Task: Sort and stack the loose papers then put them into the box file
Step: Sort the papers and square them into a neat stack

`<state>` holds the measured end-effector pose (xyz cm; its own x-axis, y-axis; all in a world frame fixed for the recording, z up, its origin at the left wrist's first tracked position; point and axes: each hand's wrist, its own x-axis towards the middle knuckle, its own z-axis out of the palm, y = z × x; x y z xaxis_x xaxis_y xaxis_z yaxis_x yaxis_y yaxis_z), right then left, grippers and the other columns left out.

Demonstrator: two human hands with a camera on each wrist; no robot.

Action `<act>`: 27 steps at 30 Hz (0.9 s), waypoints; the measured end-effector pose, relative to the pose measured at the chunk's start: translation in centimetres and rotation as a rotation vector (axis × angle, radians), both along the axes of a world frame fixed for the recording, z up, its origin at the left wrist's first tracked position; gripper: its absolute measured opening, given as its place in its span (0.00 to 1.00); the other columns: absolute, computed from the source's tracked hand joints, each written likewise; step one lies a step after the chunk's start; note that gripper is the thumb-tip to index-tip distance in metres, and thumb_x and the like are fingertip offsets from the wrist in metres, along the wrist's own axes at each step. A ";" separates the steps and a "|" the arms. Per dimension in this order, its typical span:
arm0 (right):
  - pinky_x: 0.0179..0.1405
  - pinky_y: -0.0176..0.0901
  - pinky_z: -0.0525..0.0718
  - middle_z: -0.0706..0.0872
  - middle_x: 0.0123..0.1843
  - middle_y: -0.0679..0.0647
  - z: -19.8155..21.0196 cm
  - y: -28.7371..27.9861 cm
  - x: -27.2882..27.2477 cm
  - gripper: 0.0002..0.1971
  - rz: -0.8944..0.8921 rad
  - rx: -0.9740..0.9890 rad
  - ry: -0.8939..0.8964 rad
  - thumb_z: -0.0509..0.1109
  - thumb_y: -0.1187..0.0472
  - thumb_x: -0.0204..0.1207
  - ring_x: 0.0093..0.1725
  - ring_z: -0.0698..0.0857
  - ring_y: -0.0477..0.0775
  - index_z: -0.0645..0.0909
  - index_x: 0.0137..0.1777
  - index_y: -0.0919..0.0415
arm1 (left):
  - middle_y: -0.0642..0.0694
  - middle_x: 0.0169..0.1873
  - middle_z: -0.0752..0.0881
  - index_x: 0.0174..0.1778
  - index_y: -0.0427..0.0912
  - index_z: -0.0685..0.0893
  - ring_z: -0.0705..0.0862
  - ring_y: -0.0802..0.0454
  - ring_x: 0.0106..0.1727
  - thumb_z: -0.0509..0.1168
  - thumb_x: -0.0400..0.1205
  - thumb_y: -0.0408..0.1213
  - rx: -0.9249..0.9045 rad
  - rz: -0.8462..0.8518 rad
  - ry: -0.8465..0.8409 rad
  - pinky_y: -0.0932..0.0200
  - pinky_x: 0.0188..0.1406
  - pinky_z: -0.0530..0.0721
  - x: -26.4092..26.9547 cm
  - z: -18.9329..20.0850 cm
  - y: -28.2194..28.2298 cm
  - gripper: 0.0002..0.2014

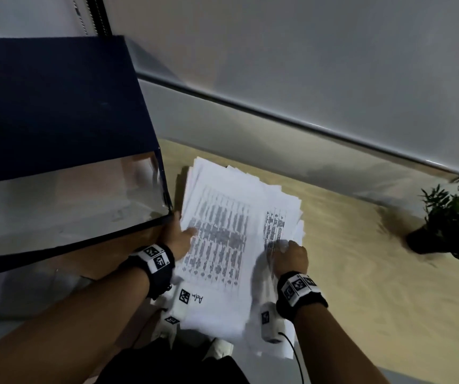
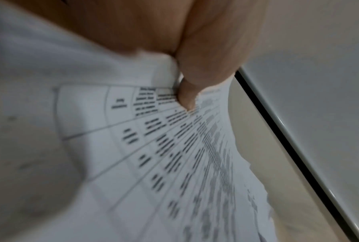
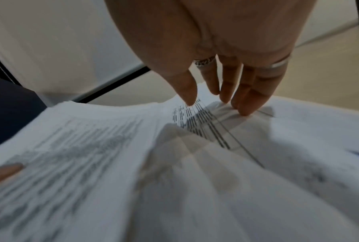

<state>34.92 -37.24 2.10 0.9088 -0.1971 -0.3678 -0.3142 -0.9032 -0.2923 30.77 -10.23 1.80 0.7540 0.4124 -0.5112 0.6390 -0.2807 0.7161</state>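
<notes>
Left hand (image 1: 178,236) grasps the left edge of the stack of papers (image 1: 231,245): thumb (image 2: 187,96) pressed on the top printed sheet, fingers under the stack and out of sight. Right hand (image 1: 290,259) rests on the stack's right side, fingers (image 3: 249,101) nearly straight, tips pressing a creased sheet; nothing curled round it, so released rather than grasping. Two rings show on the right hand in the wrist view.

Papers: untidy pile, sheet edges fanned and misaligned, top sheet printed with a table. Pile lies on the wooden desk (image 1: 361,273), its near end overhanging the desk's front edge toward the person.

Box file (image 1: 65,139): dark blue, open, pale interior visible, standing at the desk's left side, its near right corner just beside the left hand. Not holding the pile.

Potted plant (image 1: 450,217) at the desk's right edge, well apart from the papers
</notes>
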 end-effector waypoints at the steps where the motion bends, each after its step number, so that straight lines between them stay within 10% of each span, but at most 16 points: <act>1: 0.64 0.52 0.75 0.82 0.64 0.61 -0.2 0.2 -0.3 0.16 -0.058 -0.003 0.030 0.63 0.55 0.76 0.66 0.76 0.66 0.83 0.60 0.58 | 0.38 0.79 0.68 0.80 0.43 0.60 0.69 0.38 0.77 0.66 0.82 0.46 0.001 0.036 -0.025 0.39 0.76 0.70 -0.2 -0.5 0.5 0.33; 7: 0.68 0.62 0.72 0.71 0.71 0.60 0.5 3.3 -0.9 0.41 -0.343 -0.021 0.139 0.75 0.41 0.65 0.72 0.69 0.65 0.67 0.74 0.61 | 0.33 0.68 0.75 0.76 0.29 0.67 0.73 0.39 0.72 0.63 0.85 0.36 0.040 0.102 -0.076 0.49 0.74 0.68 -0.7 0.9 0.8 0.25; 16: 0.44 0.51 0.82 0.88 0.49 0.67 2.6 1.9 -1.3 0.06 -0.304 0.214 -0.265 0.66 0.62 0.73 0.49 0.85 0.70 0.79 0.48 0.62 | 0.33 0.78 0.66 0.78 0.29 0.64 0.67 0.45 0.76 0.64 0.85 0.36 0.132 0.095 -0.155 0.55 0.77 0.57 -1.7 2.7 0.3 0.28; 27: 0.51 0.56 0.86 0.86 0.55 0.70 2.2 2.0 -1.8 0.21 -0.414 0.293 -0.118 0.70 0.60 0.71 0.53 0.86 0.71 0.71 0.61 0.66 | 0.34 0.78 0.67 0.77 0.31 0.65 0.64 0.39 0.80 0.65 0.84 0.36 0.123 0.052 -0.139 0.49 0.80 0.57 -1.8 2.8 0.6 0.27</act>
